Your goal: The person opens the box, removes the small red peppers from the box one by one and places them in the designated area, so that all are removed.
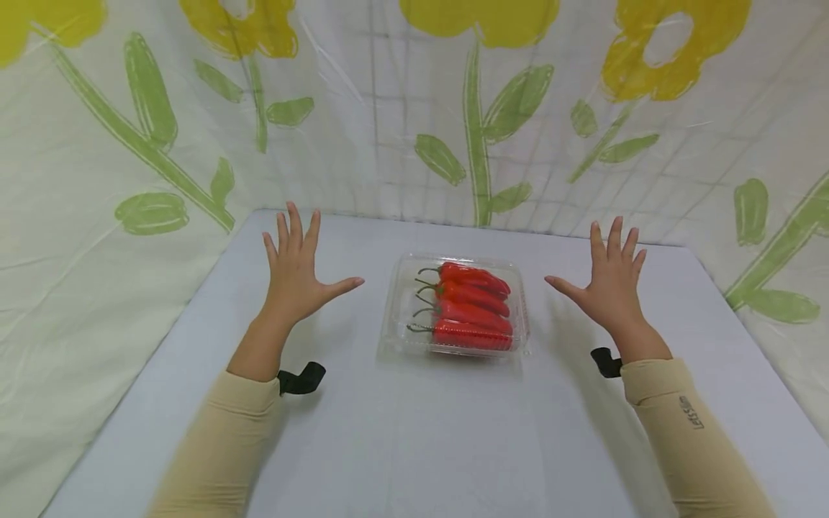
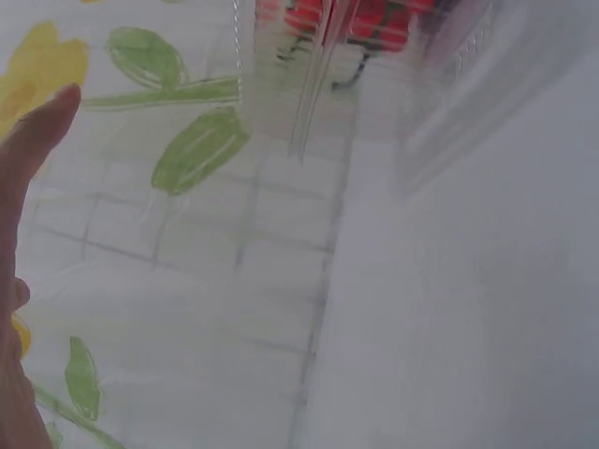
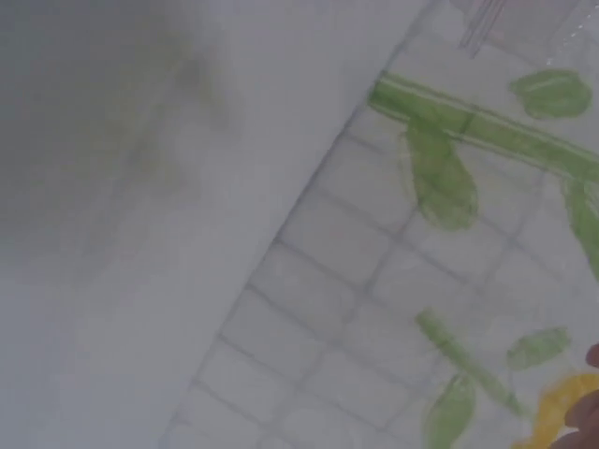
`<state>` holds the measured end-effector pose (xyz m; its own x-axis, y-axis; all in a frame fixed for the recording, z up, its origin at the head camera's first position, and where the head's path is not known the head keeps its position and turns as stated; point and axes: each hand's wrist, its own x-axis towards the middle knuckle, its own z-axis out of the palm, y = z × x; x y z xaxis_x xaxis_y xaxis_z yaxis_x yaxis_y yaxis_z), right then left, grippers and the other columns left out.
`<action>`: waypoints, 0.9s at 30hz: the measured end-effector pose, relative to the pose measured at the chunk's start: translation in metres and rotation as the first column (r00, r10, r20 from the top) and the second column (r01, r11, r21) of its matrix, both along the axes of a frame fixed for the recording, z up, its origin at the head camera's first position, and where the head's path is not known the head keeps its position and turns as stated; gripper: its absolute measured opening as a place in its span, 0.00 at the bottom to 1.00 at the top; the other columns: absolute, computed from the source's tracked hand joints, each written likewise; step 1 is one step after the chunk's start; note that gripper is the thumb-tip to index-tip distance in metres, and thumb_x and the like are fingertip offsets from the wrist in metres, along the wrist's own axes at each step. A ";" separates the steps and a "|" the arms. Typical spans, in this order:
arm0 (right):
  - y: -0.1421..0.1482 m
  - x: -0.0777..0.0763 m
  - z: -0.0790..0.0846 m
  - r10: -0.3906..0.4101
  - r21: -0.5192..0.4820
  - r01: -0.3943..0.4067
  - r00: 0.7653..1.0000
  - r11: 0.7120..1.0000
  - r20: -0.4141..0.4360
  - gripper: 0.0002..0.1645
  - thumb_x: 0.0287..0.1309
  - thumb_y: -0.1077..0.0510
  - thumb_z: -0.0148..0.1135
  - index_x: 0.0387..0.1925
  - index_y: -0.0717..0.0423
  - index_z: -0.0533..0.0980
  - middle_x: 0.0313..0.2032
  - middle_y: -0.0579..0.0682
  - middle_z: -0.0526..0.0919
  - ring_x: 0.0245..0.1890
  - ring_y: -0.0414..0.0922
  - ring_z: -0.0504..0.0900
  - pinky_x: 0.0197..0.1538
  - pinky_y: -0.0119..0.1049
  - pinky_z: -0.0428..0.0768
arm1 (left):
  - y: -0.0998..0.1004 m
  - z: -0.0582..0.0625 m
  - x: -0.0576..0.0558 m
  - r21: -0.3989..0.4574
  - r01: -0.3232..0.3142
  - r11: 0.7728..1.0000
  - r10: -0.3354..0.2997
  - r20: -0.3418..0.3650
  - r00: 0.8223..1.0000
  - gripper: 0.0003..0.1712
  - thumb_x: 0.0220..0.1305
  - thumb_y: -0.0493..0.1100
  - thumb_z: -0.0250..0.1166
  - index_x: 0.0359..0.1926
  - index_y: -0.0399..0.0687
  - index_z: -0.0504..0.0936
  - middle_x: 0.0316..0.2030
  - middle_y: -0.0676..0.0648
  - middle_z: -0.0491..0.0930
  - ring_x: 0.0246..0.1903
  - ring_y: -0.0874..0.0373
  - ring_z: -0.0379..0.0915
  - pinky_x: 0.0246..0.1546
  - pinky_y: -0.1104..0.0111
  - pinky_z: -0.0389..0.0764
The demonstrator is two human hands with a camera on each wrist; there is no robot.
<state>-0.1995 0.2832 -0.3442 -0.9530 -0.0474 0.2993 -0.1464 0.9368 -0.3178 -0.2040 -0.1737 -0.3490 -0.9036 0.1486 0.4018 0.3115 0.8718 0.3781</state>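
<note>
1. Box, one: a clear plastic box (image 1: 401, 320) is sitting on the white table (image 1: 466, 439) between your two hands, touching neither and lying toward the far edge.
2. Peppers, at least four: red peppers (image 1: 474, 314) are lying side by side inside the box, their thin stems pointing to your left; overlap and glare are hiding the exact number.
3. Hands, two: you are holding both bare and raised over the table, one on either side of the box.
4. Left hand (image 1: 294, 280): you are spreading it wide, gripping nothing; four fingers are pointing away from you and the thumb is stretching inward toward the box.
5. Right hand (image 1: 612, 288): you are spreading it likewise, holding nothing; its thumb is reaching inward, the fingertips pointing toward the far edge.
6. Forearms, two: they are coming in from the near side, wearing beige sleeves (image 1: 227, 424), the right one bearing small dark lettering.
7. Wrist pieces, two: black pieces (image 1: 303, 378) are sticking out inward, one at each wrist.
8. Cloth, one visible backdrop: a pale cloth (image 1: 343, 165) is hanging behind the table, showing four yellow flowers (image 1: 673, 50) along the top of the head view.
</note>
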 end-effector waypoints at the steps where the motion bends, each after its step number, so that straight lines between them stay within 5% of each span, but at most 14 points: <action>1: -0.001 0.004 -0.001 0.006 -0.019 -0.006 1.000 1.000 -0.001 0.66 0.46 0.35 0.64 0.73 0.55 0.35 0.71 0.55 0.20 0.69 0.58 0.16 0.65 0.67 0.26 | 0.002 -0.001 0.004 0.021 -0.001 1.000 0.001 0.024 1.000 0.69 0.42 0.74 0.63 0.73 0.53 0.34 0.71 0.48 0.18 0.71 0.46 0.13 0.65 0.40 0.23; 10: -0.016 0.039 -0.013 0.090 -0.308 -0.074 0.995 0.949 0.037 0.58 0.51 0.52 0.66 0.72 0.61 0.40 0.72 0.58 0.23 0.69 0.60 0.17 0.64 0.70 0.31 | 0.022 -0.015 0.036 0.260 0.004 0.966 -0.061 0.209 0.976 0.67 0.49 0.63 0.66 0.72 0.48 0.28 0.72 0.45 0.21 0.72 0.48 0.15 0.68 0.44 0.24; 15: -0.025 0.053 -0.019 0.103 -0.454 -0.040 0.988 0.890 0.115 0.56 0.55 0.54 0.62 0.73 0.55 0.37 0.73 0.50 0.25 0.71 0.56 0.21 0.63 0.72 0.37 | 0.035 -0.024 0.044 0.434 -0.017 0.901 -0.148 0.344 0.927 0.65 0.51 0.61 0.66 0.72 0.53 0.26 0.72 0.50 0.19 0.71 0.42 0.16 0.67 0.39 0.34; 18: -0.031 0.059 -0.026 0.104 -0.561 -0.005 0.984 0.828 0.145 0.52 0.58 0.55 0.59 0.73 0.52 0.37 0.73 0.48 0.29 0.73 0.52 0.25 0.66 0.67 0.38 | 0.043 -0.033 0.049 0.520 -0.034 0.853 -0.191 0.371 0.909 0.62 0.54 0.59 0.65 0.72 0.53 0.27 0.73 0.50 0.23 0.72 0.44 0.21 0.68 0.41 0.38; 22: -0.042 0.067 -0.037 0.125 -0.782 0.041 0.981 0.622 0.150 0.44 0.64 0.62 0.49 0.73 0.50 0.37 0.74 0.47 0.36 0.74 0.46 0.34 0.73 0.50 0.42 | 0.054 -0.051 0.061 0.632 -0.033 0.775 -0.263 0.368 0.892 0.58 0.58 0.52 0.63 0.73 0.51 0.30 0.74 0.48 0.29 0.73 0.49 0.26 0.71 0.49 0.39; 25: -0.052 0.073 -0.043 0.142 -0.911 0.071 0.980 0.407 0.140 0.39 0.67 0.64 0.40 0.73 0.51 0.36 0.74 0.46 0.40 0.74 0.43 0.38 0.74 0.40 0.43 | 0.062 -0.064 0.069 0.723 -0.008 0.691 -0.344 0.338 0.876 0.54 0.60 0.45 0.61 0.73 0.48 0.31 0.74 0.45 0.29 0.73 0.49 0.26 0.71 0.50 0.38; 27: -0.057 0.076 -0.046 0.138 -0.953 0.088 0.982 0.290 0.133 0.37 0.68 0.62 0.36 0.73 0.52 0.36 0.74 0.47 0.41 0.74 0.43 0.40 0.74 0.38 0.44 | 0.066 -0.070 0.072 0.765 0.024 0.643 -0.397 0.307 0.865 0.54 0.61 0.42 0.61 0.73 0.47 0.30 0.73 0.44 0.28 0.73 0.49 0.24 0.71 0.50 0.35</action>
